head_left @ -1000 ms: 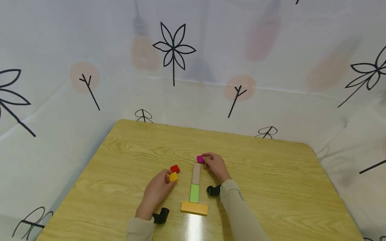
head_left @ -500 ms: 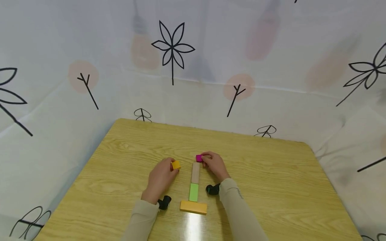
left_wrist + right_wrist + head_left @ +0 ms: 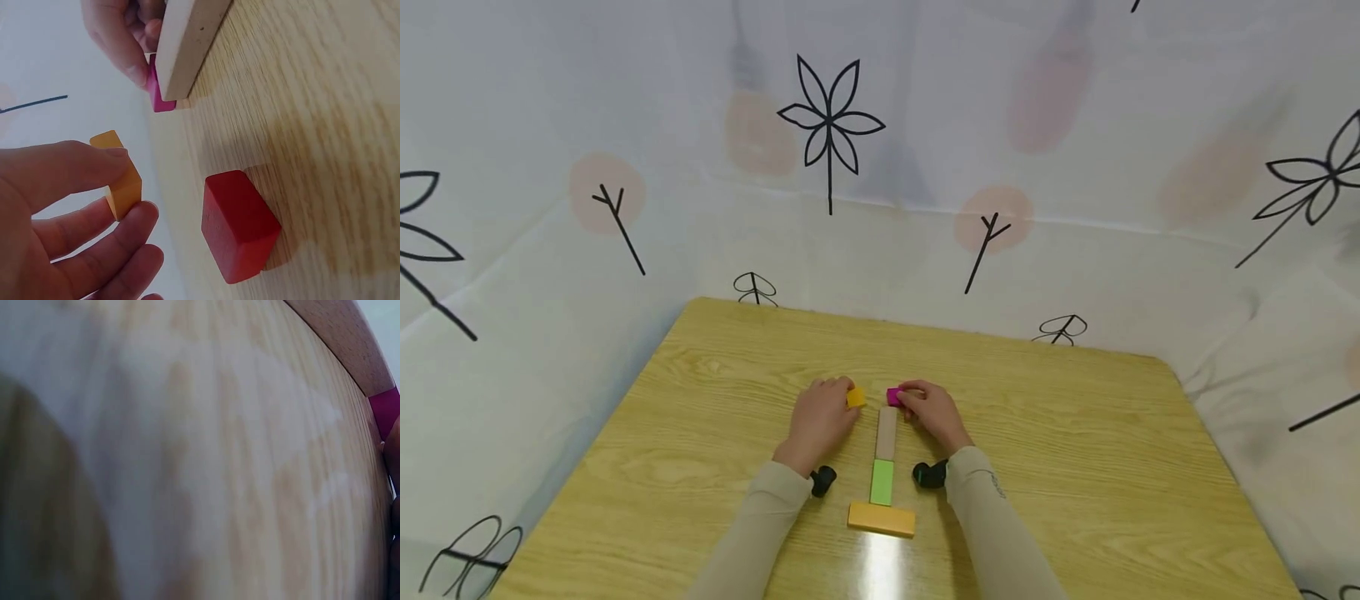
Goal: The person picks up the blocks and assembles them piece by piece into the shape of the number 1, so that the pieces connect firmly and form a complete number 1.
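Note:
Between thumb and fingers, my left hand (image 3: 822,421) pinches a small yellow block (image 3: 129,192), raised off the table in the left wrist view. Close by, a red block (image 3: 234,222) lies on the table; in the head view my left hand hides it. My right hand (image 3: 936,414) grips a magenta block (image 3: 892,397) at the far end of a plain wooden block (image 3: 886,433). That wooden block continues a row with a light green block (image 3: 882,482), and an orange bar (image 3: 881,520) lies crosswise at the near end.
The wood-grain table (image 3: 1075,467) stretches out on both sides of the row. A white curtain (image 3: 880,233) with plant drawings stands behind the table. Black wrist cameras stick out from both wrists, the right one (image 3: 930,475) beside the row.
My left hand has carried the yellow block forward and right, past the red block, toward the magenta one. My right hand and the row have stayed in place.

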`<state>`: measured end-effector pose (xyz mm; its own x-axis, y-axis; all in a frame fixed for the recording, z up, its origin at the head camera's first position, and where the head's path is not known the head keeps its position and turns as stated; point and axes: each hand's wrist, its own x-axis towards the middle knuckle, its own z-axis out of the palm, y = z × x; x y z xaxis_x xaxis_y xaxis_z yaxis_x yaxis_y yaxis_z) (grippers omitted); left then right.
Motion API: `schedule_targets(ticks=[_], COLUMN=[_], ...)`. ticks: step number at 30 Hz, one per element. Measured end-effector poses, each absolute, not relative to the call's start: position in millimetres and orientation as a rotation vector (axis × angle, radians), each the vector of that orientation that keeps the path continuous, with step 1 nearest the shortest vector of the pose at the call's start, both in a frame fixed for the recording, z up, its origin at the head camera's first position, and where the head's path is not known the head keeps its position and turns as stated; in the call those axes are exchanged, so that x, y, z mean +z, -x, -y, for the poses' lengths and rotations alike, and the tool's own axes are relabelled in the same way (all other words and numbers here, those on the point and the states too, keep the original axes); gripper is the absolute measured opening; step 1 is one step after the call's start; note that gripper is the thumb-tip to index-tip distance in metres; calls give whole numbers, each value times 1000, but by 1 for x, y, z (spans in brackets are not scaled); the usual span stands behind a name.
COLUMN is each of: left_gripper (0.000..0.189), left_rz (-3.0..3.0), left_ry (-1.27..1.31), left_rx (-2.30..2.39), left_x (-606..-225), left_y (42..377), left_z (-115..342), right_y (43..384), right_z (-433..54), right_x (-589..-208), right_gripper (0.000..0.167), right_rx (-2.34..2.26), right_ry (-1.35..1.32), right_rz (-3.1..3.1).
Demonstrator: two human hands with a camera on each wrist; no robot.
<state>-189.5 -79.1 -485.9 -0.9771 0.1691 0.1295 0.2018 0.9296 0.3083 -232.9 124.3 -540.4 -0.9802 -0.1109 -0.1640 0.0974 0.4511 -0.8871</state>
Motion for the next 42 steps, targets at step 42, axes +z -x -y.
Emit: schedule_targets(ticks=[42], left_gripper=[23], left_rz=[3233], left_ry=[448], left_rx=[-502], left_x=[-498], left_y=[241], left_z=[50], right_y=[231], right_z=[-122], right_x=[-538], right_gripper=[26], right_rx=[-1531], right_ry=[-4], right_rz=[-2551])
